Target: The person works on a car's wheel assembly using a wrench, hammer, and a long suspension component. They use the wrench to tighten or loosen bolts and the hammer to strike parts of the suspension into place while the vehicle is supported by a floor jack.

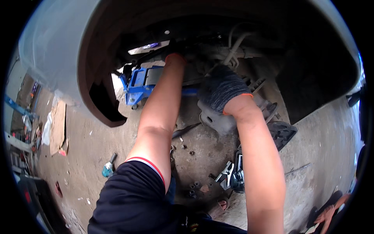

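Both my arms reach into the dark wheel well of a car, under its light fender. My left hand is mostly lost in shadow beyond an orange cuff; its fingers are hidden. A grey-black knitted glove with an orange cuff covers my right hand. That hand lies against a grey metal wheel hub assembly, its fingertips out of sight behind the glove and dark parts. Pale hoses hang just above it. A blue floor jack stands left of my left forearm.
A teal power tool lies on the floor at left, near flattened cardboard. Several nuts, a metal clamp-like tool and an open black tool case lie below. Another person's hand shows at lower right.
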{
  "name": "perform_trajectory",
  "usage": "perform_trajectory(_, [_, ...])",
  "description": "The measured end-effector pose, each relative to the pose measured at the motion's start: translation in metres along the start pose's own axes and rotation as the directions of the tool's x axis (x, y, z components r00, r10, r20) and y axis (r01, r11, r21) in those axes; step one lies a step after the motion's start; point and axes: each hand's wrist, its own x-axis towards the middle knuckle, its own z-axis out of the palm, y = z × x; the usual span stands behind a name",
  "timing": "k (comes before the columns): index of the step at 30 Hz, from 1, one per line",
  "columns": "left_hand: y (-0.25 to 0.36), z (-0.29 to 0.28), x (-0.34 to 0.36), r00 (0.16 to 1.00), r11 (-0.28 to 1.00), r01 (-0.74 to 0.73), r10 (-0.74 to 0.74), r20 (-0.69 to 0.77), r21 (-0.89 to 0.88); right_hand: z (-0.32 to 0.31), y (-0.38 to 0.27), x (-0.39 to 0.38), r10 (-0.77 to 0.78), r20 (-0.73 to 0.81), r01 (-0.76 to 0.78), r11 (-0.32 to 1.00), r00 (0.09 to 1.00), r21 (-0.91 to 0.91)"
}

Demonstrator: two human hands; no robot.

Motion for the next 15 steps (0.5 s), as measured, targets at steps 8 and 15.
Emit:
perform_trajectory(8, [-0.01,0.015,-0.02,0.999,1.0,0.024,-0.025,0.043,0.016,-0.009,-0.006,-0.005,-0.065,0.104,0.071,0.996,0.992,-0.05])
perform_trajectory(15, [0.004,0.034,-0.039,0.998,0.995,0.06,-0.06,-0.001,0.084,0.007,-0.006,-0.002,-0.063,-0.078,0.06,0.997,0.995,-0.039])
